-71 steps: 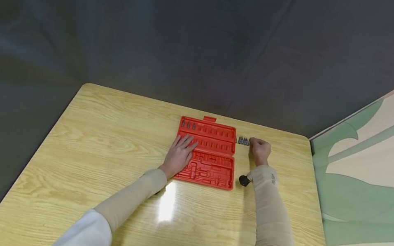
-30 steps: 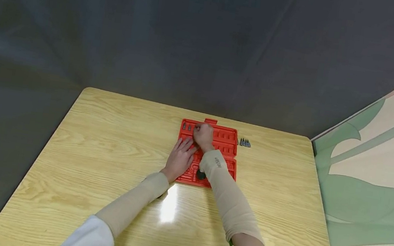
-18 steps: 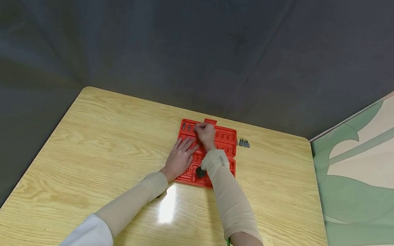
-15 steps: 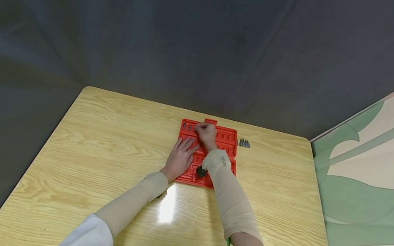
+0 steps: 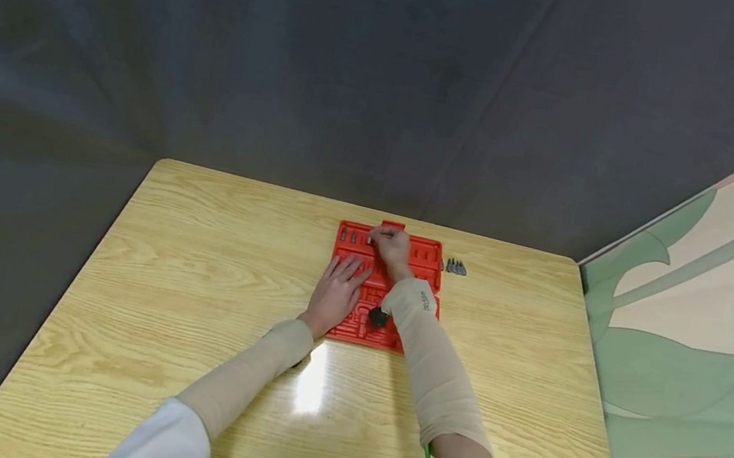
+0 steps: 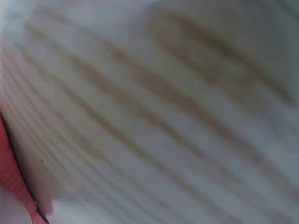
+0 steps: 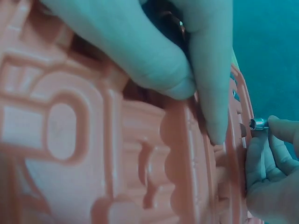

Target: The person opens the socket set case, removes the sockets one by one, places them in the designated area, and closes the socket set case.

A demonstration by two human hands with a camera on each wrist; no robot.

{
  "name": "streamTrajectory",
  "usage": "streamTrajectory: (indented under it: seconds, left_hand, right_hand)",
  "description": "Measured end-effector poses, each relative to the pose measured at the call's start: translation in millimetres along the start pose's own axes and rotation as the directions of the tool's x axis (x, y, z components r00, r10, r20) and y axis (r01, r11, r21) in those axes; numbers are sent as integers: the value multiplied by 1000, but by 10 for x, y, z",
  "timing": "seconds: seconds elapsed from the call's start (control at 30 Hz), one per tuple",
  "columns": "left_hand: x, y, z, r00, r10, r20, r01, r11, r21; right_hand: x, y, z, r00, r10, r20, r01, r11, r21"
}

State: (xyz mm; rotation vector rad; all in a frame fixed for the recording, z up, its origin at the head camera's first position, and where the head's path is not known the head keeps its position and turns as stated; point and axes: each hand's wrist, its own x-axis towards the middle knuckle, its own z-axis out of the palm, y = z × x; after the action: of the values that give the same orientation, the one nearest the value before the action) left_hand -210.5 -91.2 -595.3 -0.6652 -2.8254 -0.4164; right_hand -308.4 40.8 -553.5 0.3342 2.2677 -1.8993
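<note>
Red tool case lies open at the far middle of the wooden table. Left hand rests flat with straight fingers on its left part. Right hand sits over the far slot row, fingers curled, pinching a small bit; loose bits lie just right of the case.

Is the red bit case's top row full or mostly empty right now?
Mostly empty. The red case shows a few bits at the row's left end; slots right of the right hand look bare. Loose bits lie outside.
</note>
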Motion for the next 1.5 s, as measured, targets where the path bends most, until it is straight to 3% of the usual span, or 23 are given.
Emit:
streamTrajectory:
  seconds: [0.2, 0.5, 0.77, 1.0, 1.2, 1.5]
  left_hand:
    - [-5, -16, -1, 1000, 1, -4, -1, 1000, 14]
    - [11, 4, -12, 1000, -2, 23, 2, 1000, 20]
    - [5, -61, -116, 1000, -25, 2, 25, 1000, 7]
    - [-48, -108, -174, 998, -47, 34, 47, 999, -13]
    - [-45, -93, -154, 999, -33, 32, 34, 999, -30]
    - [-26, -97, -174, 999, -32, 16, 33, 999, -24]
  right_hand:
    - [-7, -7, 1, 1000, -3, 19, 3, 1000, -11]
    - [-71, -129, -138, 994, 72, 78, -76, 996, 41]
    - [-61, -333, -531, 997, 60, 57, -65, 994, 90]
    - [36, -135, -1172, 990, 73, -121, -66, 996, 67]
    - [40, 45, -1583, 942, 93, -322, -80, 995, 52]
    - [46, 236, -1641, 953, 71, -295, -111, 986, -122]
